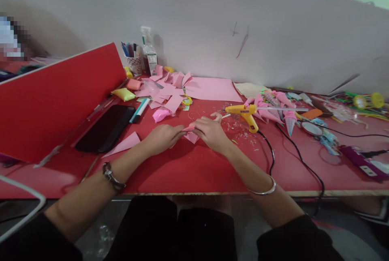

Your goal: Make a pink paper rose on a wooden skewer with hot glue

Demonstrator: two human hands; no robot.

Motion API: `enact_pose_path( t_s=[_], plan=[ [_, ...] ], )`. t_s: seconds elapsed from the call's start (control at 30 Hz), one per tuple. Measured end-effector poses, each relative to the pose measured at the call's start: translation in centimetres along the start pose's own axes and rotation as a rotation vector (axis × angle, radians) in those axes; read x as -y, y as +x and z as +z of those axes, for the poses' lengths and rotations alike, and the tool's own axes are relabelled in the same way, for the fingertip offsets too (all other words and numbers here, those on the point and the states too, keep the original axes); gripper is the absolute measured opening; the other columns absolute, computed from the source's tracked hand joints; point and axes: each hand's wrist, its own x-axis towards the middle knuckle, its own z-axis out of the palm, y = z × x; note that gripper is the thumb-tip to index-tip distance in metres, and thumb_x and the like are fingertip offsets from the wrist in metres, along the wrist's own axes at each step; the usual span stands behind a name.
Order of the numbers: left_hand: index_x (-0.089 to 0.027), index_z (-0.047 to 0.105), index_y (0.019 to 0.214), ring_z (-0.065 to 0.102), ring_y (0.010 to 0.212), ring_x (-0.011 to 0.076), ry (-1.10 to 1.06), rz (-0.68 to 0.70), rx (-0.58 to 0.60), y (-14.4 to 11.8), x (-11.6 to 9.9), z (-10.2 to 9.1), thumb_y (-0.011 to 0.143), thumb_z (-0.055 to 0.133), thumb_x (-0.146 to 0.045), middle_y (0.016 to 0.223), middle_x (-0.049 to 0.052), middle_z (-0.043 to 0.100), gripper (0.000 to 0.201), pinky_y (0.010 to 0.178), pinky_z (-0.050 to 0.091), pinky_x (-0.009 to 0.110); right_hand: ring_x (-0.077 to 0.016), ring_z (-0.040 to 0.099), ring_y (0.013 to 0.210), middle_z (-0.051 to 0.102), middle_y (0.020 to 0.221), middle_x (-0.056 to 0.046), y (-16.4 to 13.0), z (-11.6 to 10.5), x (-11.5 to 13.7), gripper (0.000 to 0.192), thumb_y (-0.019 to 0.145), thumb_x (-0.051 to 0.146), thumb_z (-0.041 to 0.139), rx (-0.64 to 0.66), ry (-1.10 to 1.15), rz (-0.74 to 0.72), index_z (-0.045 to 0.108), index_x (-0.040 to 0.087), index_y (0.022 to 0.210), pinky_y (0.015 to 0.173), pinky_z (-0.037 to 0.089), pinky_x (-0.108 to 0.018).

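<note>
Pink folded paper point(191, 137), small, held low over the red tabletop point(182, 172), on the near side and to the left of the glue gun point(249, 117), which serves as reference for all positions. Left hand point(165, 137): thumb and fingers pinched together on the paper's left end. Right hand point(211, 131): fingers bent and clamped on its right end, one finger raised toward the gun; the hands almost meet. Dark bracelet point(113, 177) on left wrist, silver bangle point(264, 190) on right. Scraps lie around the gun's tip and grip; a clear stick point(281, 109) projects from its rear. Left of the gun, in order outward: bright pink packet point(161, 115), two markers point(139, 111) side by side, black flat object point(106, 129) with a pink paper triangle point(126, 143) at its near edge, then the upright red board point(60, 99). Left and beyond the gun: heap of cut pink pieces point(174, 102), yellow packet point(123, 94), labelled bottle point(152, 60) beside a patterned cup point(134, 65) of pens. Directly beyond the gun, slightly left: large pink sheet point(212, 88). Just right of the gun: pile of pink and patterned cones point(290, 121). Far right of it: purple power strip point(363, 163) on the near side, yellow spool-like item point(367, 101) on the wall side.
</note>
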Motion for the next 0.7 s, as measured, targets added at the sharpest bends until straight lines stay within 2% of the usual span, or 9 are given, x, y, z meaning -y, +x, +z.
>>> enact_pose_path(
  t_s=[0.13,0.27,0.37,0.57,0.7],
  plan=[
    [-0.016,0.049,0.068,0.044,0.046,0.0101,0.024,0.031,-0.101,0.1,0.4,-0.1,0.085,0.038,-0.031,0.050,-0.003,0.047,0.025,0.046,0.026,0.021,-0.0151,0.055,0.074,0.067,0.078,-0.002,0.0,0.1,0.0,0.028,0.088,0.031,0.037,0.007,0.081,0.068,0.064,0.024,0.084,0.070,0.018,-0.032],
    [-0.016,0.048,0.064,0.043,0.045,0.0095,0.013,0.035,-0.116,0.1,0.7,-0.1,0.084,0.039,-0.031,0.050,-0.003,0.046,0.027,0.046,0.025,0.021,-0.0146,0.056,0.078,0.068,0.084,0.000,-0.1,0.2,-0.1,0.024,0.087,0.027,0.040,0.027,0.229,0.123,0.064,0.026,0.088,0.067,0.019,-0.030],
    [-0.016,0.049,0.066,0.043,0.044,0.0088,-0.074,0.064,-0.069,0.1,0.7,-0.1,0.086,0.034,-0.028,0.047,-0.004,0.046,0.028,0.048,0.029,0.021,-0.0145,0.056,0.077,0.067,0.080,-0.001,-0.1,0.2,-0.5,0.023,0.086,0.029,0.042,0.039,0.199,0.096,0.065,0.022,0.083,0.069,0.020,-0.030],
    [-0.015,0.050,0.074,0.041,0.032,0.0056,-0.421,0.052,0.088,-0.1,0.6,0.0,0.087,0.025,-0.029,0.041,-0.007,0.044,0.031,0.042,0.034,0.016,-0.0132,0.053,0.071,0.064,0.073,-0.004,0.1,0.2,-1.5,0.032,0.084,0.037,0.042,0.131,0.084,-0.135,0.065,0.015,0.082,0.068,0.028,-0.026],
    [-0.015,0.047,0.071,0.036,0.027,0.0048,-0.572,0.006,0.142,-0.3,0.4,-0.2,0.086,0.025,-0.029,0.038,-0.008,0.042,0.030,0.035,0.031,0.015,-0.0124,0.054,0.071,0.065,0.075,-0.005,0.1,0.2,-1.4,0.038,0.083,0.042,0.040,0.112,0.125,-0.137,0.065,0.014,0.077,0.065,0.033,-0.023]
  ],
)
